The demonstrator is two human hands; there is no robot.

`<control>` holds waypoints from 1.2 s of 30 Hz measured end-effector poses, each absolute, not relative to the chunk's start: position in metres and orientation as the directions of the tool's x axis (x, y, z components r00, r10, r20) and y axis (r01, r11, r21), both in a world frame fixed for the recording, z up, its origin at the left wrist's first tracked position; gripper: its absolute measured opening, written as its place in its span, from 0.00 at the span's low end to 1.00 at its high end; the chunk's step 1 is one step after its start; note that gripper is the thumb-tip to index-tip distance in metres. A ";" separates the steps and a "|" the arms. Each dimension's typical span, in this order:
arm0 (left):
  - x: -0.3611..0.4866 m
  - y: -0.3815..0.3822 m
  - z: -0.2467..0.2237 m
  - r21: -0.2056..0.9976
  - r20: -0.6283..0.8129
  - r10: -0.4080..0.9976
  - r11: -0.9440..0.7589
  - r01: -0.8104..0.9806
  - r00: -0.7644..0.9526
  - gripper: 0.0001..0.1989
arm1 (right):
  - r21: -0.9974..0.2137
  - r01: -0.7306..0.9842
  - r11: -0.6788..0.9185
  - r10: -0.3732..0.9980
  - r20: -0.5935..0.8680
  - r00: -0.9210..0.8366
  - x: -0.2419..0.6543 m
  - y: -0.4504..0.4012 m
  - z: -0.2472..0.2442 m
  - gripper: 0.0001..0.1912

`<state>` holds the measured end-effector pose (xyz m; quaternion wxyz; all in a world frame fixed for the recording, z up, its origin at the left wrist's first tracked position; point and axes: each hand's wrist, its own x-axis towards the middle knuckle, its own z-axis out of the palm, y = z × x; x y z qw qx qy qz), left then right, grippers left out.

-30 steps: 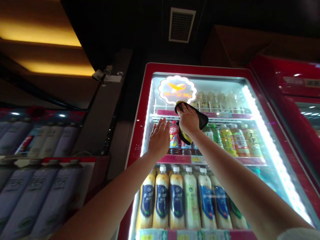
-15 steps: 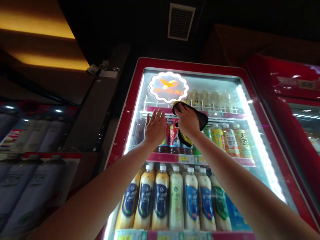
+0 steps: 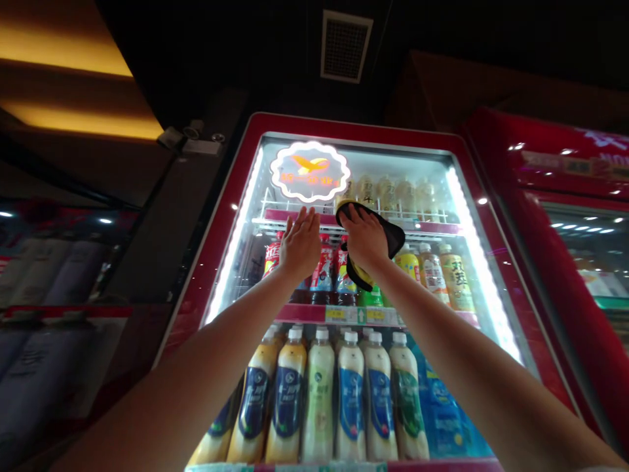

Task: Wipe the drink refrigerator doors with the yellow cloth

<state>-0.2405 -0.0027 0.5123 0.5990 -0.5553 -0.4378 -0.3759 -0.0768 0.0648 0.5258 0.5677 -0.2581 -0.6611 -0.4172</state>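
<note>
A glass-door drinks fridge with a red frame (image 3: 354,128) stands in front of me, lit from inside. My left hand (image 3: 301,244) lies against the glass just below the lit scalloped sign (image 3: 310,172), its fingers stretched out and holding nothing. Beside it, my right hand (image 3: 364,237) presses a black and yellow cloth (image 3: 396,237) to the same glass. Part of the cloth is hidden under the palm and fingers. Behind the door, red-labelled bottles (image 3: 322,272) show near my hands, and several milk-tea-coloured bottles (image 3: 288,393) line the shelf below.
A second red fridge (image 3: 565,157) stands to the right. At the left are shelves with large pale bottles (image 3: 39,367). A dark pillar carries a lamp fixture (image 3: 201,145). An air vent (image 3: 346,46) is set in the dark ceiling.
My view has shifted, so the fridge sits further left in the picture. Against the door, both hands have moved to the right, the cloth travelling under my right hand.
</note>
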 end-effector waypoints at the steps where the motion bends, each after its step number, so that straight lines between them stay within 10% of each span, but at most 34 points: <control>1: -0.236 0.000 0.513 -0.354 0.935 0.036 0.088 0.931 0.352 0.30 | 0.269 0.812 0.518 -0.123 0.963 -0.241 -0.075 0.064 0.532 0.30; 9: -0.230 0.010 0.515 -0.389 0.920 0.052 0.014 0.921 0.388 0.29 | 0.022 0.832 0.555 -0.076 0.997 0.024 -0.043 0.083 0.521 0.29; 24: -0.227 0.007 0.511 -0.354 0.930 0.098 -0.008 0.935 0.353 0.30 | -0.026 0.877 0.479 -0.092 0.993 0.080 -0.027 0.086 0.516 0.27; 32: -0.228 0.008 0.513 -0.379 0.925 0.023 0.019 0.925 0.379 0.27 | 0.158 0.919 0.362 -0.114 0.986 -0.125 -0.025 0.075 0.517 0.26; 36: -0.225 0.005 0.512 -0.369 0.929 0.010 0.052 0.928 0.369 0.25 | -0.003 0.920 0.392 -0.053 0.998 0.026 0.003 0.092 0.514 0.27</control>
